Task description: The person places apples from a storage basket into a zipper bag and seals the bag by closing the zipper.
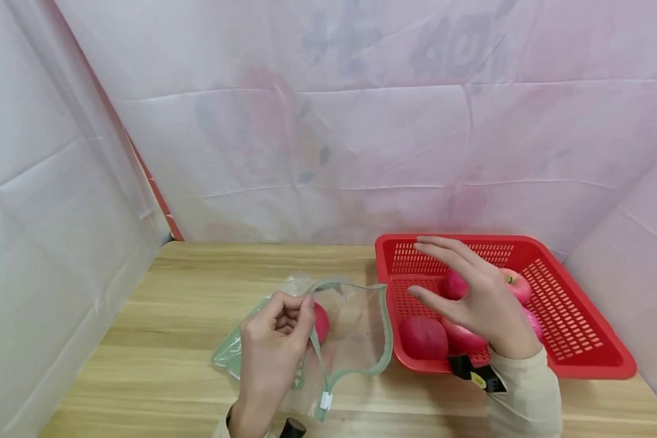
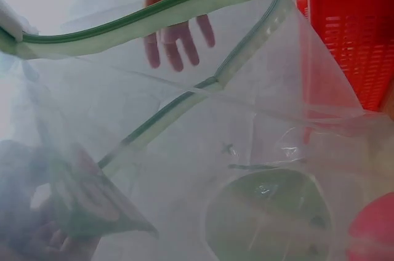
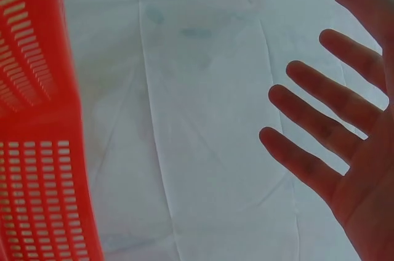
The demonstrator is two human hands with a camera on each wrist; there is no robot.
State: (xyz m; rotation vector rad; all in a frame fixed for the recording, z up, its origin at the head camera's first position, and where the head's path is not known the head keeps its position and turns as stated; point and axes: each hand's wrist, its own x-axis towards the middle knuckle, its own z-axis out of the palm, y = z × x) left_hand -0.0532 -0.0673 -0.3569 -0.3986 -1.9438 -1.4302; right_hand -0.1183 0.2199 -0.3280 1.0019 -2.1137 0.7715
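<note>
My left hand pinches the green-edged rim of a clear zip bag, whose mouth gapes toward the right. A white slider sits on the bag's zip near the front. Behind the left fingers shows a red apple, seen partly through the bag's film. My right hand, fingers spread and holding nothing, hovers above a red plastic basket. Several apples lie in the basket, among them a dark red one at the near left corner and a paler one behind the hand.
A wooden table carries the bag and basket. Under the left hand lies more green-printed clear plastic. Pale printed cloth hangs behind the table and along both sides.
</note>
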